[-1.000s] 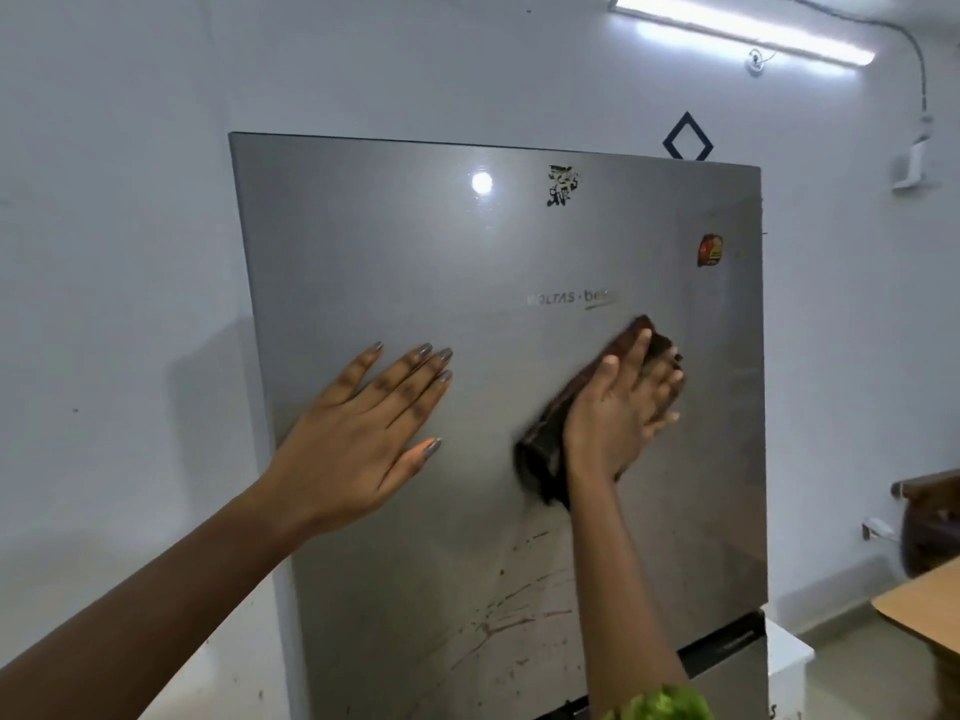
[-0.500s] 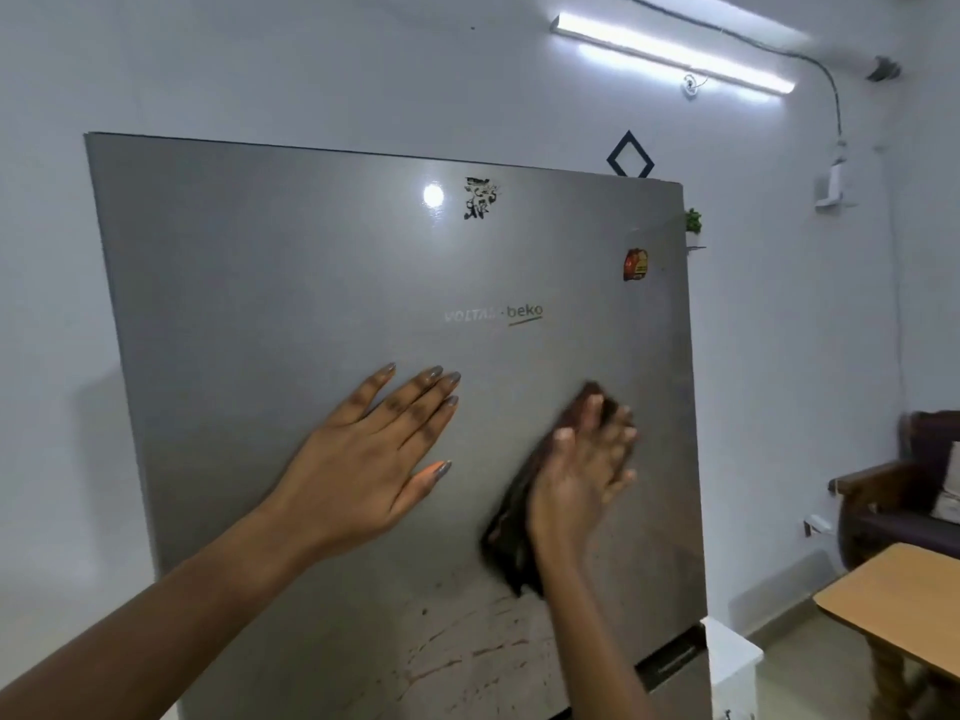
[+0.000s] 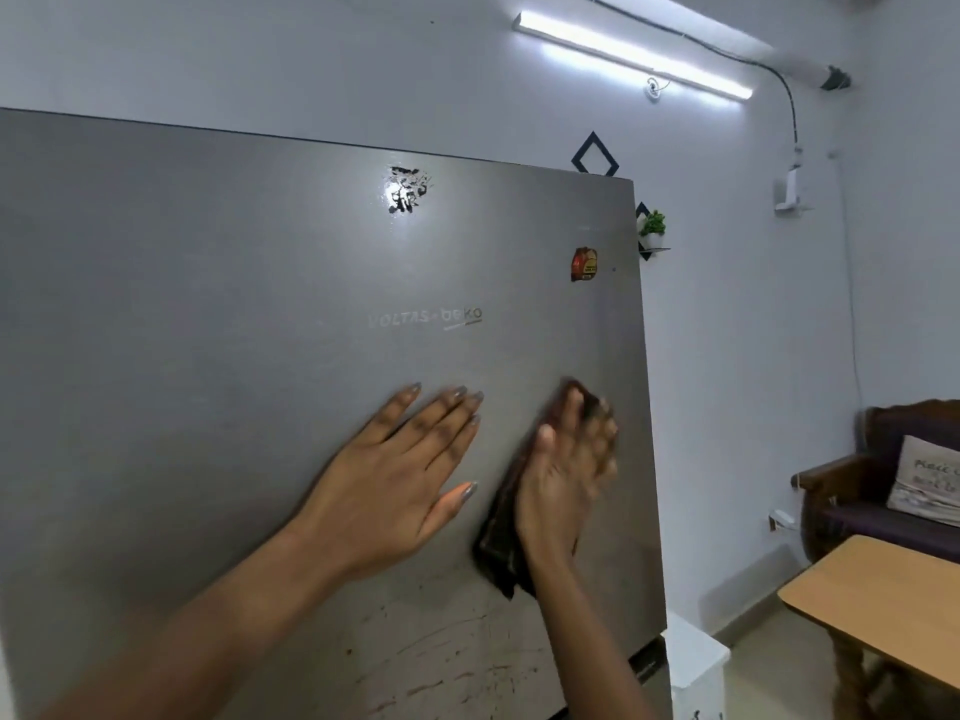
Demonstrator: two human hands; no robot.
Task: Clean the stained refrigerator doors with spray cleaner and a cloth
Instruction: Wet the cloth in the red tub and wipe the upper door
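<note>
The grey steel refrigerator door (image 3: 208,356) fills the left and middle of the head view. My left hand (image 3: 395,470) lies flat on it with straight, spread fingers. Just to its right, my right hand (image 3: 566,475) presses a dark brown cloth (image 3: 501,543) against the door with extended fingers; this hand is blurred. Reddish-brown streak stains (image 3: 457,652) mark the door below both hands. No spray cleaner bottle is in view.
A red magnet (image 3: 583,264) and a worn black sticker (image 3: 408,192) sit high on the door. A white bin (image 3: 693,667) stands by the fridge's lower right. A wooden table (image 3: 872,610) and a dark sofa with a cushion (image 3: 924,480) are at the right.
My right hand has carried the cloth down and left across the door, closer to my left hand. The view has swung right, so the door sits further left.
</note>
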